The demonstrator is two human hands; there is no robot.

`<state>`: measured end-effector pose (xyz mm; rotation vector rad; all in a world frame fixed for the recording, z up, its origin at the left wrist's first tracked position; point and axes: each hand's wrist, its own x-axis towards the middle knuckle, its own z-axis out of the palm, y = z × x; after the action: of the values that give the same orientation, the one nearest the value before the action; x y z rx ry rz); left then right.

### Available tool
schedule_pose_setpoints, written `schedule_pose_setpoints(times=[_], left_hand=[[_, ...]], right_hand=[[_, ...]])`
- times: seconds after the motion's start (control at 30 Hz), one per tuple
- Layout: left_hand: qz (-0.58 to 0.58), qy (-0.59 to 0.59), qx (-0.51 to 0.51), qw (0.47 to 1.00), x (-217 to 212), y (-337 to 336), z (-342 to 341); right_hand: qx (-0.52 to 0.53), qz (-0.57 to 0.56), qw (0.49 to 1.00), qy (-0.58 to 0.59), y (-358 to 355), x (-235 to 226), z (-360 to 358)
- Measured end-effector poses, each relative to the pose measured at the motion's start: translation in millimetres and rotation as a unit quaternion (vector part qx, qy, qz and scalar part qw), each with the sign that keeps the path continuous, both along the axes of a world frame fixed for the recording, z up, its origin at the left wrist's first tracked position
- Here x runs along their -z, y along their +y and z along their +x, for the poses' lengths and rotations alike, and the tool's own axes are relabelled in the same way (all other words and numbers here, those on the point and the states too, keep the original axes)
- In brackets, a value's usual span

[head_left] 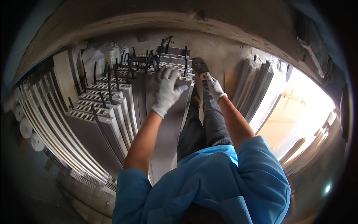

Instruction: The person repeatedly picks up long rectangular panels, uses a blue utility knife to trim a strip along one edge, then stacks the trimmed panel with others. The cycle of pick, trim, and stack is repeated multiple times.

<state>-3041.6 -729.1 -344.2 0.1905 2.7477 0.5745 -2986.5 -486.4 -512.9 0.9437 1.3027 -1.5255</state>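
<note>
While the gloved left hand (165, 93) lies spread and flat on the top end of a long grey hollow-core panel (167, 130), gripping nothing, the gloved right hand (214, 87) hangs loosely curled just beside it, empty. The panel stands upright against strapped panel bundles (99, 119), its long axis running toward the sandalled foot (199, 67) on the concrete floor (223, 52).

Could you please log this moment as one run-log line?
left hand: gloved, resting on top panel end | right hand: gloved, by knee | panels: strapped stacks alongside
</note>
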Motion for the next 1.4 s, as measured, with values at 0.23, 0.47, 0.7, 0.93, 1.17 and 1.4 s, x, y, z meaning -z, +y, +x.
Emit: schedule_pose_setpoints(times=[0.23, 0.47, 0.7, 0.93, 1.17, 1.4], left_hand=[[0.136, 0.017, -0.116, 0.984, -44, 37, 97], [0.134, -0.154, -0.213, 0.956, -71, 49, 158], [0.15, -0.095, -0.262, 0.949, -97, 15, 192], [0.128, -0.05, -0.269, 0.953, -118, -27, 237], [0.139, -0.033, -0.297, 0.944, -124, -37, 255], [0.274, -0.035, -0.34, 0.899, -86, -21, 263]], right_hand=[[-0.115, 0.109, 0.985, 0.073, 73, -43, -56], [-0.151, 0.168, 0.969, 0.104, 111, -76, -81], [-0.14, 0.154, 0.969, 0.136, 132, -132, -39], [-0.095, 0.219, 0.96, 0.144, 176, -186, 54], [-0.079, 0.24, 0.956, 0.15, 209, -196, 91], [-0.048, 0.204, 0.967, 0.147, 219, -205, 108]])
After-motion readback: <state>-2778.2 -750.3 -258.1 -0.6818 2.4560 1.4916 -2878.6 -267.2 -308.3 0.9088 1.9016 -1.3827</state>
